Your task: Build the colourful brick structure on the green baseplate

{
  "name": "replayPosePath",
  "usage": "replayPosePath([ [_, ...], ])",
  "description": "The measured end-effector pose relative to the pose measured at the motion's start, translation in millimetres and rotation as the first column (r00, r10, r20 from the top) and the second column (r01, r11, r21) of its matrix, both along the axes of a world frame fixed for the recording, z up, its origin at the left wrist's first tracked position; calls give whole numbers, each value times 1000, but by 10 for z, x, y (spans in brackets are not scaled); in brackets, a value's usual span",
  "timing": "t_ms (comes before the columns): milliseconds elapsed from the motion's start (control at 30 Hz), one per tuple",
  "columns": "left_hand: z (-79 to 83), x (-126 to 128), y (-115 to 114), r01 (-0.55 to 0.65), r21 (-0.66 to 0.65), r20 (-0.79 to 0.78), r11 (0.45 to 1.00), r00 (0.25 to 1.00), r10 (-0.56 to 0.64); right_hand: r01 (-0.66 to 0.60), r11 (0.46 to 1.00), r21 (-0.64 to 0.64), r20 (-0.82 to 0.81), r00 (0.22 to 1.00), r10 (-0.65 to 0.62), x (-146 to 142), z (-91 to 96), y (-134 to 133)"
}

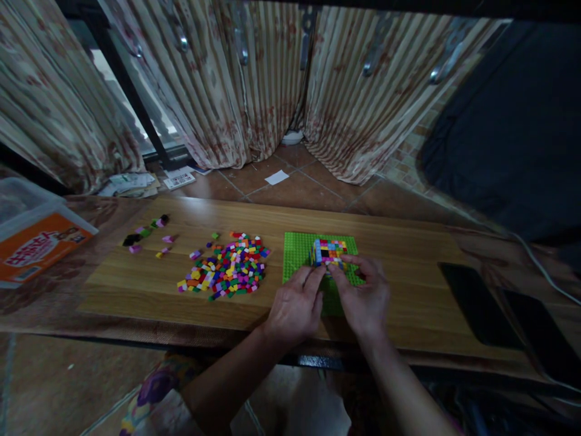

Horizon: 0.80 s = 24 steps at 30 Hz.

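Note:
A multicoloured structure of toy building bricks (329,248) stands on a green studded baseplate (297,249). My left hand (295,306) is at its near left side, fingers bent together with the tips against the bricks. From the near right, my right hand (367,293) has thumb and index finger curved onto the structure's near edge, and its other fingers are curled. The fingertips cover the near face, so any small brick between them is hidden. Left of the baseplate spreads a pile of loose coloured bricks (233,266).
Several pink, green and black bricks (145,232) lie farther left on the wooden board (149,297). A clear tub with an orange label (40,242) stands at the left edge. Two dark flat devices, one a black slab (476,303), lie at the right. Curtains (272,91) hang behind.

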<state>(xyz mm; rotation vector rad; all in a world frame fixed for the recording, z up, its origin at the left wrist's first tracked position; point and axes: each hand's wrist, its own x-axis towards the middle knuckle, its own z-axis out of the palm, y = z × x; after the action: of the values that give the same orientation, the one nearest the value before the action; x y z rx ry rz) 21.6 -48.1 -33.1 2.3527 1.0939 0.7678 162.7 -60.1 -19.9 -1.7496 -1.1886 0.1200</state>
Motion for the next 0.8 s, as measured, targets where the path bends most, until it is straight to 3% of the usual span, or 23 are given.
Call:
replayPosePath([
  [600,-17,16,-30,12,-22,4,1000,1000,-12,-66,997,-37,-43,997,64,25,-25,59],
  [800,21,-8,-25,3,-64,72,998,997,1,-108,994,-17,-55,993,107,64,-54,51],
])
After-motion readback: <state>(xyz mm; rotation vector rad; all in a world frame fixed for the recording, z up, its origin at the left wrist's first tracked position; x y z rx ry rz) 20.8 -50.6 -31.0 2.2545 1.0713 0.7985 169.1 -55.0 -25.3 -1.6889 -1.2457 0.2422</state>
